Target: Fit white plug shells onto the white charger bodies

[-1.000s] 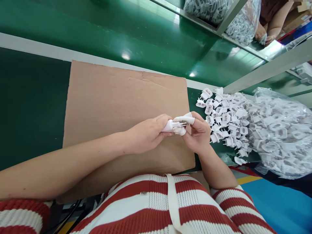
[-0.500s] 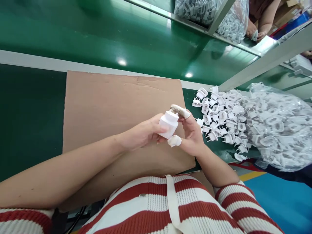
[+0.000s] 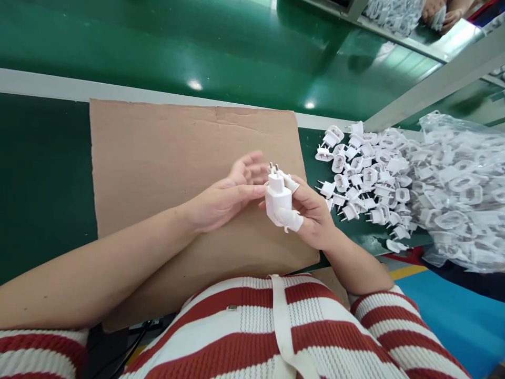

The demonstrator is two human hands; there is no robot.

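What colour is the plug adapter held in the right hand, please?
White: the plug adapter in the right hand shows best in the head view.

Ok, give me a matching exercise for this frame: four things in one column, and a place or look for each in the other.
1 charger
2 cardboard
3 loose plugs
4 plastic bag

A heaped on the green bench
B held in the right hand
C clear, at the far right
D brown, lying flat

Pairs: 1-B, 2-D, 3-A, 4-C
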